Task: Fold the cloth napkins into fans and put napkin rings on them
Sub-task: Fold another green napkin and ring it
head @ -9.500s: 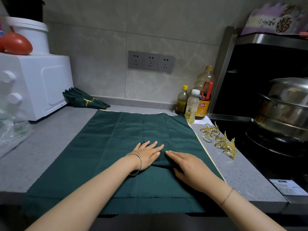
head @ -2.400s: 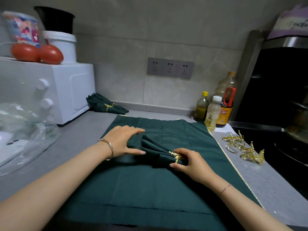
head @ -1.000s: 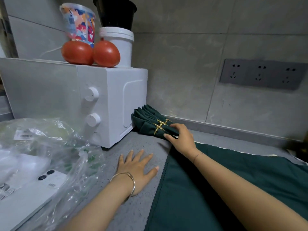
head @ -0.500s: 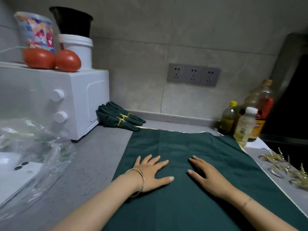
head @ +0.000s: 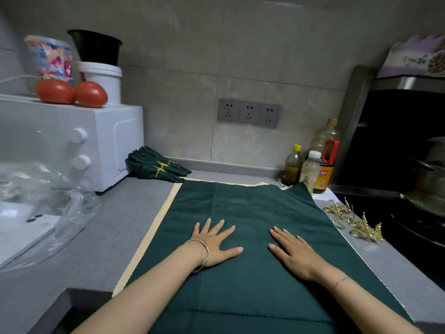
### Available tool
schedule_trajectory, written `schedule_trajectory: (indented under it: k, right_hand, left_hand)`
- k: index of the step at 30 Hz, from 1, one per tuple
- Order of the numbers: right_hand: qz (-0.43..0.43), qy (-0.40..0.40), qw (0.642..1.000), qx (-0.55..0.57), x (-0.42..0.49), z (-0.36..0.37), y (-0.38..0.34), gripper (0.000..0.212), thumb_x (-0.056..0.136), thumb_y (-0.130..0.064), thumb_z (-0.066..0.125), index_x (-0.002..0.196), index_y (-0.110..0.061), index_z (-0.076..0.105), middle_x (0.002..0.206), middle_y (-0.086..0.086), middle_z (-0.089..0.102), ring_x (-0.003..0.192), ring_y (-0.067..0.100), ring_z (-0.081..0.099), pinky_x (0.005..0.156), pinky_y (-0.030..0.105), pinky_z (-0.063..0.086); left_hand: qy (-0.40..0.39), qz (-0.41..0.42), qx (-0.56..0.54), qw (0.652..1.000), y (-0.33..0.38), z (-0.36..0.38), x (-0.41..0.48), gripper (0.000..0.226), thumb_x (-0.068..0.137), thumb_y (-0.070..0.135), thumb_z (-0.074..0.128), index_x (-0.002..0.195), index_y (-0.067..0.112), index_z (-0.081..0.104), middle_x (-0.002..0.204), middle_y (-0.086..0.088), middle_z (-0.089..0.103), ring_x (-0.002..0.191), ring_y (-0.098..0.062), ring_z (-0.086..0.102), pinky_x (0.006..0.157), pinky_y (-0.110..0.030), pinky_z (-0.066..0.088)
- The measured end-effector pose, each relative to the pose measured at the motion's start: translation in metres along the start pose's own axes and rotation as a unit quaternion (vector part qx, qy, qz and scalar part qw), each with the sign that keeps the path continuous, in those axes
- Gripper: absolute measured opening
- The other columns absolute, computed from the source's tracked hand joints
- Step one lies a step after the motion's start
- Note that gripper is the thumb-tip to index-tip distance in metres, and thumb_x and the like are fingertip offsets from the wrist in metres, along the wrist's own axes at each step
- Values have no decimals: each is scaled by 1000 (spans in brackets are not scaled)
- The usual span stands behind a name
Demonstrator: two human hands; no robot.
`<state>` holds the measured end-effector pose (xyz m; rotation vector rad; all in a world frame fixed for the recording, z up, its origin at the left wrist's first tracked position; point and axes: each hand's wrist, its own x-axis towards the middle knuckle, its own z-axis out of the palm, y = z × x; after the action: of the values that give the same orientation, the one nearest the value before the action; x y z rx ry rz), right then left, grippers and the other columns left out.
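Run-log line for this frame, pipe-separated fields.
left hand: flat on green napkin | right hand: flat on napkin | ringed fans: by white oven | spare rings: right of napkin

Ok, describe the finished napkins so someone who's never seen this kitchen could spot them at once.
Find the white oven at the back left of the counter. Beside its lower right corner, near the wall, lie the folded napkins. Unlike the flat green cloth spread out in front, they are pleated bundles, each cinched with a gold ring.

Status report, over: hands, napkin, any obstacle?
Left hand and right hand open, flat on green napkin. Two ringed fans by oven. Gold rings at right, nothing blocking.
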<state>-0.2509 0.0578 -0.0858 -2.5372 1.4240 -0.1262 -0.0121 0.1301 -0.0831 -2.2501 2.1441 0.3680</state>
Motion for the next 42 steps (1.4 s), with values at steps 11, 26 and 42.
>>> schedule_trajectory:
  k: [11,26,42]
  right_hand:
    - [-154,13,987,43,-93,-2,-1,69,84,-65,47,145,-39,30,153,-21,18,140,-7,9,113,14,3]
    - [-158,111,981,-29,-117,-13,12,33,94,-27,53,126,-34,59,131,-21,56,123,2,50,99,22,42]
    - [49,-195,969,145,-89,-131,57,70,63,-66,73,114,-21,60,110,-6,69,98,7,66,93,27,51]
  left_hand:
    - [0,94,-14,996,32,5,-59,78,82,77,35,149,46,11,160,12,4,148,-14,-1,120,-42,0]
    - [62,134,-15,989,26,-2,-95,47,94,50,47,139,38,43,146,17,41,135,-8,38,112,-30,31]
    - [-171,-5,-165,971,-17,-96,-91,36,89,48,59,70,18,56,60,9,58,56,-10,52,56,-17,43]
